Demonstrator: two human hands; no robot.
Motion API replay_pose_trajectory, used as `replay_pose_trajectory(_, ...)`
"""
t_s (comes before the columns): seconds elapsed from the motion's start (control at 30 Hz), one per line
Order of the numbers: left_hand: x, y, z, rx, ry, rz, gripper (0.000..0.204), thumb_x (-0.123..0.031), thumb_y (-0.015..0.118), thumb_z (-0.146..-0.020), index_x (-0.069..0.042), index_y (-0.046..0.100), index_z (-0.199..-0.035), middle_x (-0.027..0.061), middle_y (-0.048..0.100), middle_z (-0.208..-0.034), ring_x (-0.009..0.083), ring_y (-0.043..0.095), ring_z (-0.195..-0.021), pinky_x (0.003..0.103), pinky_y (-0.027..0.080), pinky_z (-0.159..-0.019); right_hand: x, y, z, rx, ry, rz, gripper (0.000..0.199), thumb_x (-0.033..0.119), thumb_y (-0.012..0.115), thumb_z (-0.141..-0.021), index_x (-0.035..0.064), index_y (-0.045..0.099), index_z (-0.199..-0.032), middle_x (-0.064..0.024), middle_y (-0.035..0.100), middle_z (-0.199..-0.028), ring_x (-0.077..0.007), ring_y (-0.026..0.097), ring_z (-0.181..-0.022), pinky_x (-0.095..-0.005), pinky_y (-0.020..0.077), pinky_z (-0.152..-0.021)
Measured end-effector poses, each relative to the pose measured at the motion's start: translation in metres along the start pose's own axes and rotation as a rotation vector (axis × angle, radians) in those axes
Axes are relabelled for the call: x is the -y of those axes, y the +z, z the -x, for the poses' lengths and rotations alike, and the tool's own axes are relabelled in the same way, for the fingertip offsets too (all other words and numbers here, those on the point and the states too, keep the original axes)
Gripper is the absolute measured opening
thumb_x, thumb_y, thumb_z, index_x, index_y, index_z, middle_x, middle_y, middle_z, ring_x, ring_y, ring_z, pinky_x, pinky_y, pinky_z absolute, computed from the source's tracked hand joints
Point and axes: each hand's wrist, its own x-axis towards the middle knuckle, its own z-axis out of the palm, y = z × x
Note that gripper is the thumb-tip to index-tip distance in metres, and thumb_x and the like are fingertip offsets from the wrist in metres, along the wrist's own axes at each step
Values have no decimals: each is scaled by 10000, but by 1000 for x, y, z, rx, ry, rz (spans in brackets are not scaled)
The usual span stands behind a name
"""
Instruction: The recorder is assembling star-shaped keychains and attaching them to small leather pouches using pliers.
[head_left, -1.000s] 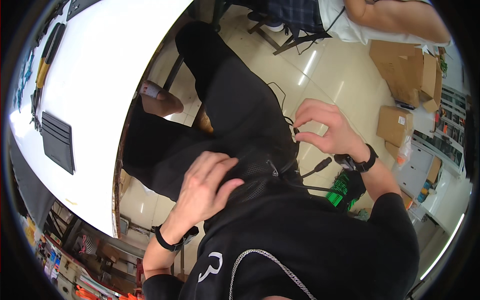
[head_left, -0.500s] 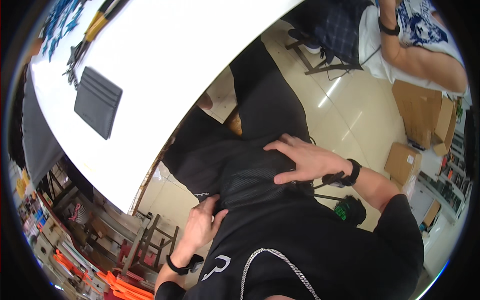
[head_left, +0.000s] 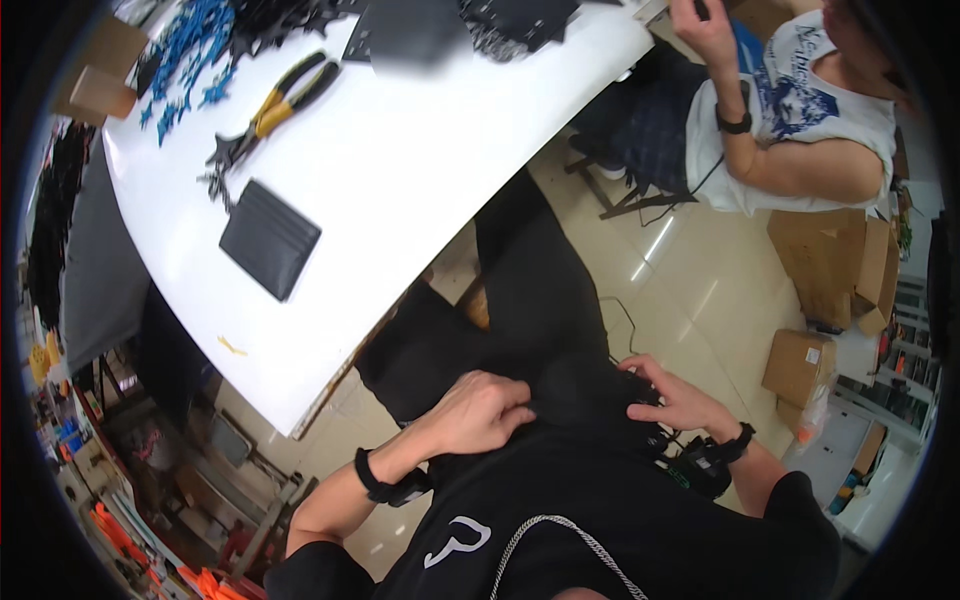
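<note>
My left hand (head_left: 485, 411) lies over my lap with its fingers curled and the thumb pressed in. What it grips, if anything, is lost against the black clothing. Beside my right hip is my right hand (head_left: 678, 402), thumb and forefinger apart, close to a dark object whose kind I cannot make out. Black trousers (head_left: 545, 270) cover my legs. On the white table (head_left: 200, 310) in front lie a black card holder (head_left: 270, 238) with card slots and yellow-and-black handled pliers (head_left: 272, 112). Neither hand touches them.
Blue star-like pieces (head_left: 195, 50) and black flat pieces (head_left: 410, 35) lie at the table's far side. A co-worker (head_left: 800, 120) in a white sleeveless top sits at the far right. Cardboard boxes (head_left: 820, 260) stand on the floor at the right.
My left hand has moved right and inward across my lap, its fingers now curled. My right hand has shifted right and down, off the lap to the hip. The view takes in more of the table.
</note>
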Motion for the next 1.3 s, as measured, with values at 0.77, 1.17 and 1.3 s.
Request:
replay_pose_trajectory(0.77, 35, -19, 16, -21, -166, -292, 209, -223, 782, -974, -49, 690, -904, 172, 733, -801, 415, 723, -779, 494, 544, -674, -30, -29, -70, -121, -20, 70, 488, 404, 750, -1054, 66, 605, -1374, -81, 717, -1123, -199, 701, -1025, -363, 579, -925)
replay_pose_trajectory(1.17, -153, -128, 75, 74, 363, -417, 377, -242, 740, -1048, 25, 710, -1313, 121, 739, -1014, 278, 713, -890, 375, 583, -773, 253, -133, -92, -363, -753, 604, 237, 74, 822, -912, 12, 708, -1111, -72, 681, -979, -170, 684, -852, -309, 550, -781)
replay_pose_trajectory(1.3, -174, -156, 58, -532, 696, -789, 461, -113, 733, -754, 45, 688, -1184, 98, 612, -896, 242, 624, -748, 368, 503, -626, 338, -91, -153, -52, -908, 853, 307, 86, 820, -890, 12, 680, -1153, -103, 682, -1038, -282, 693, -918, -371, 555, -830)
